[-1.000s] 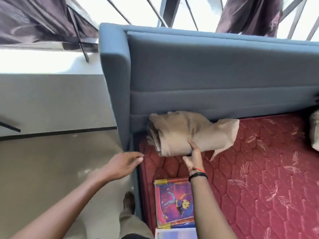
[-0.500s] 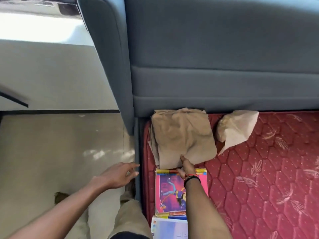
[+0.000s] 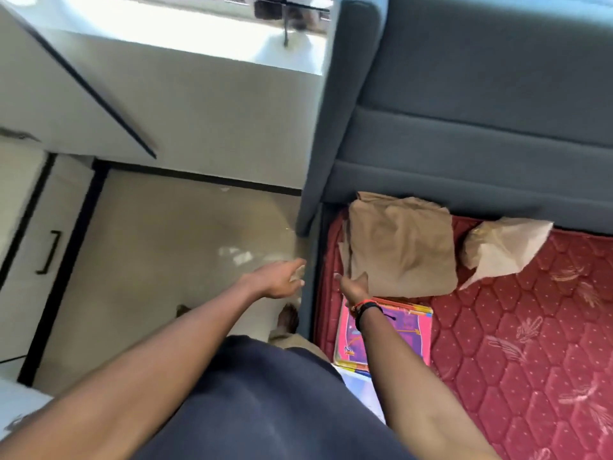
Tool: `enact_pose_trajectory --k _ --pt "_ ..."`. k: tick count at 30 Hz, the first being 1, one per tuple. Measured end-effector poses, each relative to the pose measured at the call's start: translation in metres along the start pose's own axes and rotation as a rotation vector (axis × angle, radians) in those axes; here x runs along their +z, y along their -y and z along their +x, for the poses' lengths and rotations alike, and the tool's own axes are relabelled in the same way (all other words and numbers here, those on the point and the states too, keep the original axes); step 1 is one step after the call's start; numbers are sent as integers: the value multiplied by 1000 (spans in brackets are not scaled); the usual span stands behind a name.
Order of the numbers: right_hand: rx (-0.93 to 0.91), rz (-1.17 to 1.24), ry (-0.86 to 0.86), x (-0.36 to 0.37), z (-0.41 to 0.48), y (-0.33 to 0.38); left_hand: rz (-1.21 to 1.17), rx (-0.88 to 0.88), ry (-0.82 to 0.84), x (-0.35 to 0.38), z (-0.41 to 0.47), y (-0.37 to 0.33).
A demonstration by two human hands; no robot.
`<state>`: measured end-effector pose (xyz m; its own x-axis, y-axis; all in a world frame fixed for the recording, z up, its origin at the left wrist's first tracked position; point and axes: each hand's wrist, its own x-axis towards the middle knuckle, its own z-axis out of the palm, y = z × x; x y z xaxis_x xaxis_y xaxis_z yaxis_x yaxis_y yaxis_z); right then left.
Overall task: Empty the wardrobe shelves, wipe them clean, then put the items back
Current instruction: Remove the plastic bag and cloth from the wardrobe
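A folded tan cloth (image 3: 403, 247) lies on the red mattress (image 3: 517, 327) against the grey headboard (image 3: 481, 111), one paler corner (image 3: 504, 247) flopped to its right. A pink picture book (image 3: 411, 330) lies just in front of it. My right hand (image 3: 355, 287) hovers at the cloth's near left corner, fingers apart, holding nothing. My left hand (image 3: 282, 277) is stretched over the floor beside the bed edge, open and empty.
A white cabinet door with a black handle (image 3: 49, 252) stands at the left. Beige floor (image 3: 159, 247) runs between it and the bed. A white sheet (image 3: 365, 390) lies below the book. My feet show by the bed frame.
My right hand has let go of the cloth, which now rests flat on the mattress. The view has swung left and tilted, bringing the cabinet into sight.
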<state>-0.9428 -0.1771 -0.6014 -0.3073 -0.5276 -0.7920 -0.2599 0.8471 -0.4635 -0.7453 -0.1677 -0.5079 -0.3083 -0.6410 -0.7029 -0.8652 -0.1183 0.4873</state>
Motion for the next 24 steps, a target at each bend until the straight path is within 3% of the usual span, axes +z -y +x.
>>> enact_pose_trajectory --k 7,13,18,24 --pt "-216 -297 259 85 -51 29 -137 -166 -143 -2 -57 83" --pt "-537 -664 450 188 -139 96 -324 -324 -339 -11 -130 179" --pt "-845 -838 577 294 -215 142 -478 -424 -592 -32 -198 275" --pt "-1169 -930 771 422 -319 201 -581 -534 -1006 -71 -289 377"
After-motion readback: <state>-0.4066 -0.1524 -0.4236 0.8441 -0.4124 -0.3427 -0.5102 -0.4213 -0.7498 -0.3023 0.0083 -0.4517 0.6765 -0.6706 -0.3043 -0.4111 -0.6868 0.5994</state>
